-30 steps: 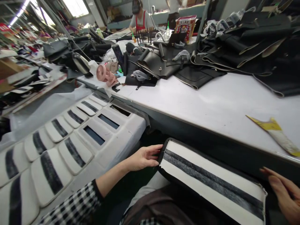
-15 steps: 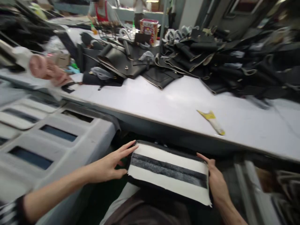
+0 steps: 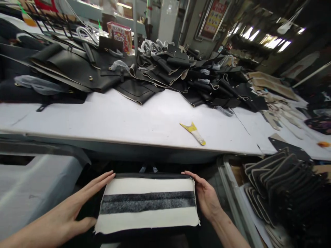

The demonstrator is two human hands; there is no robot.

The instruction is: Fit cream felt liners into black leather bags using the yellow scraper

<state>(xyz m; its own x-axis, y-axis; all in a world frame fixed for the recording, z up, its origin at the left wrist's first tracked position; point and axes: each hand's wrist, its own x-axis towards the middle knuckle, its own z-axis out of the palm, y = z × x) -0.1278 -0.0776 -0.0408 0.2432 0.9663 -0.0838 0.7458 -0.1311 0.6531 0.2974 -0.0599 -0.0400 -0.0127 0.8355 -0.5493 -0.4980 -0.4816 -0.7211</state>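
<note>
A rectangular bag piece (image 3: 150, 184) lies low in front of me, its white face up with a dark grey stripe along the middle and black material showing round its long edges. My left hand (image 3: 74, 210) grips its left end, fingertips on the top corner and thumb at the side edge. At the other end, my right hand (image 3: 207, 196) wraps the right edge, with its index finger along the far rim. The underside of the piece is hidden.
A white worktable (image 3: 124, 120) runs across ahead, with a yellow-and-white scraper-like tool (image 3: 194, 133) on it. Black leather bag pieces (image 3: 74, 67) are heaped along its back. A grey moulded surface (image 3: 43, 186) is at left; stacked dark pieces (image 3: 279, 182) stand in a crate at right.
My view has swung to the right, bringing the stacked pieces at right into sight. The bag piece now sits more level and squarer to me, with both hands still at its ends.
</note>
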